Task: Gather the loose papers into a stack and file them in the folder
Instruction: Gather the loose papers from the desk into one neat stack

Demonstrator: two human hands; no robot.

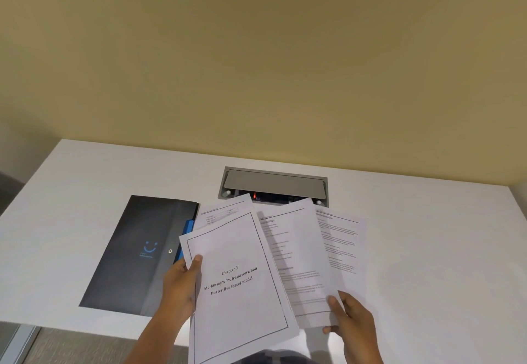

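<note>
Several white printed papers point(296, 252) are fanned out above the near edge of the white table point(85, 187). The front sheet point(236, 292) reads "Chapter 3" and has a black border. My left hand point(182, 286) grips that sheet's left edge, thumb on top. My right hand point(350, 321) pinches the lower right corner of the sheets on the right. A black folder point(137, 252) with a blue smiley logo and a snap button lies shut on the table to the left of the papers, a blue tab showing at its right edge.
A grey cable box point(273, 185) with a lifted flap is set into the table behind the papers, a red light inside. A yellowish wall rises behind the table. The table's near edge runs just below the folder, with floor showing at the lower left.
</note>
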